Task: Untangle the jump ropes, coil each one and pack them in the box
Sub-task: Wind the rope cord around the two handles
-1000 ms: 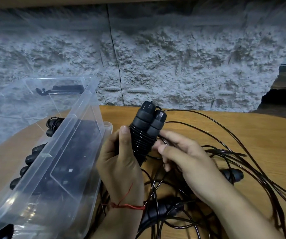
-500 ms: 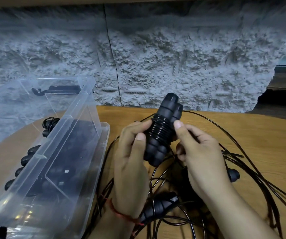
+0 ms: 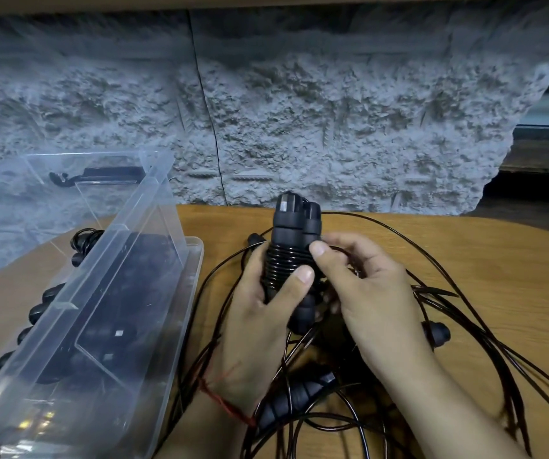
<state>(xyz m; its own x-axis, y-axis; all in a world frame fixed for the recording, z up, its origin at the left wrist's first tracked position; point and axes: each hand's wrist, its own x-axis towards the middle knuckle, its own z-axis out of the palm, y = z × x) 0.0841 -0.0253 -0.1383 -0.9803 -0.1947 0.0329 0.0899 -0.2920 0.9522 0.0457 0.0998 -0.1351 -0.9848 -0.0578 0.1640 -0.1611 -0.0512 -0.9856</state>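
Observation:
My left hand grips a pair of black jump-rope handles held upright, with thin black cord wound tightly round their middle. My right hand pinches that cord beside the wrapped handles, thumb against the coil. Under both hands lies a tangle of loose black cord on the wooden table, with another handle near my left wrist and one more to the right. The clear plastic box stands at the left, open, with dark coiled ropes inside.
The box's clear lid leans up behind it against a rough grey stone wall. More black handles show through the lid beside the box. Cord loops spread to the table's right edge.
The wrapped handles have turned upright and shifted slightly left. My right hand has moved from the bundle's side to pinch the cord at the coil.

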